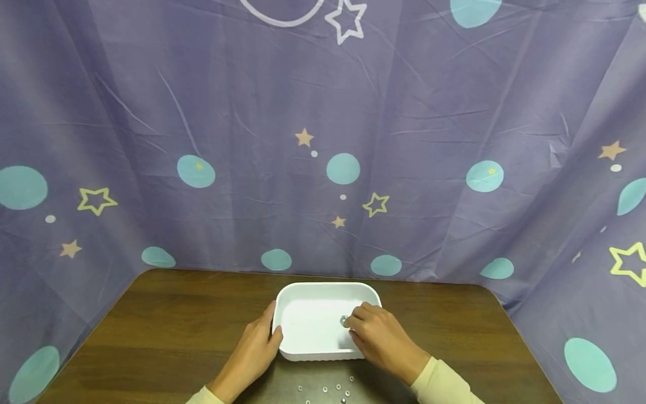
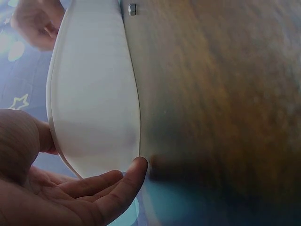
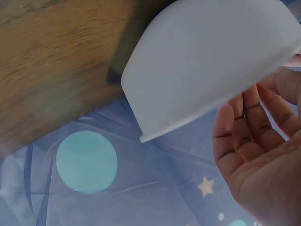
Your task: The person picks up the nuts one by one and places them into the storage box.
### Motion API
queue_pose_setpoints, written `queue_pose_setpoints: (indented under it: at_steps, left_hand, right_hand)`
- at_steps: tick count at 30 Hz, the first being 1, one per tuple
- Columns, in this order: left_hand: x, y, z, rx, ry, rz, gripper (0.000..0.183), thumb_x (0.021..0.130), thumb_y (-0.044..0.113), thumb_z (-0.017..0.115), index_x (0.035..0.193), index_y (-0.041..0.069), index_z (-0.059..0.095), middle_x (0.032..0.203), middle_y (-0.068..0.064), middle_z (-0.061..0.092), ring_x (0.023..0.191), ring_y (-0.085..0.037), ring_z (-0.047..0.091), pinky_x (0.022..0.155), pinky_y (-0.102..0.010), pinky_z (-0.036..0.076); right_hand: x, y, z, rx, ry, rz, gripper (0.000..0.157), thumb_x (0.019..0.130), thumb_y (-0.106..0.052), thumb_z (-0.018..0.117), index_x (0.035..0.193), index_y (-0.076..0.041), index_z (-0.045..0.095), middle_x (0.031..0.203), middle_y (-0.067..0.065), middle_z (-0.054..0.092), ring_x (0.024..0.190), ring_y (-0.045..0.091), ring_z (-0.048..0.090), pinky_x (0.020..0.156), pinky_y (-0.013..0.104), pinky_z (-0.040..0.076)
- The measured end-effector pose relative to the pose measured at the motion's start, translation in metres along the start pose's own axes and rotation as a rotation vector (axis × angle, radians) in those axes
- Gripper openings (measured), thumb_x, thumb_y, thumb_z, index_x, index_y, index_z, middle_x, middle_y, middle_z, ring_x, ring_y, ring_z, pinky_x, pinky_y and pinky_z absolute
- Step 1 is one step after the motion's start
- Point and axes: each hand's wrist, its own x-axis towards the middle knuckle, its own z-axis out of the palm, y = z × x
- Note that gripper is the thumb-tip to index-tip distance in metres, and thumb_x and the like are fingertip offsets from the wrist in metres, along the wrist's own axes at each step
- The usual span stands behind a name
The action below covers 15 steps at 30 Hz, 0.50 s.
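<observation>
A white rectangular tray (image 1: 308, 322) stands on the table. My left hand (image 1: 254, 348) grips its left end, thumb over the rim and fingers along the outer wall, as the left wrist view (image 2: 84, 193) also shows. My right hand (image 1: 378, 336) is over the tray's right side with bent fingers. Right at its fingertips is a small shiny metal piece that looks like a nut (image 1: 344, 321); whether it is pinched or lies in the tray cannot be told. In the right wrist view the right hand's (image 3: 268, 146) fingers curl loosely beside the rim, their tips partly hidden.
Several small metal nuts (image 1: 338, 387) lie scattered on the brown wooden table (image 1: 192, 320) in front of the tray. One hex nut (image 2: 132, 9) shows near the tray wall in the left wrist view. A purple curtain (image 1: 272, 140) with stars and dots hangs behind the table.
</observation>
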Motion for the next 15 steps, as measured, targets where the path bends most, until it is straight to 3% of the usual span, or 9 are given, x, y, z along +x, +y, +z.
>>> queue_pose_setpoints:
  at_steps: [6, 15]
  left_hand:
    - [-0.003, -0.002, 0.0, 0.002, 0.011, 0.013, 0.057, 0.094, 0.0, 0.062, 0.145, -0.013, 0.042, 0.13, -0.028, 0.062, 0.118, -0.032, 0.062, 0.094, -0.047, 0.054]
    - [-0.002, -0.003, -0.001, 0.018, 0.03, 0.043, 0.056, 0.092, -0.002, 0.063, 0.145, -0.011, 0.045, 0.135, -0.026, 0.06, 0.121, -0.033, 0.061, 0.098, -0.049, 0.052]
  right_hand:
    - [0.013, 0.002, 0.016, 0.033, -0.052, 0.023, 0.017, 0.076, -0.009, 0.081, 0.087, -0.019, 0.075, 0.085, -0.009, 0.066, 0.077, 0.01, 0.059, 0.068, 0.03, 0.052]
    - [0.03, 0.001, 0.028, 0.005, -0.124, 0.02, 0.015, 0.079, -0.012, 0.078, 0.091, -0.021, 0.076, 0.086, -0.01, 0.068, 0.077, 0.011, 0.061, 0.066, 0.03, 0.05]
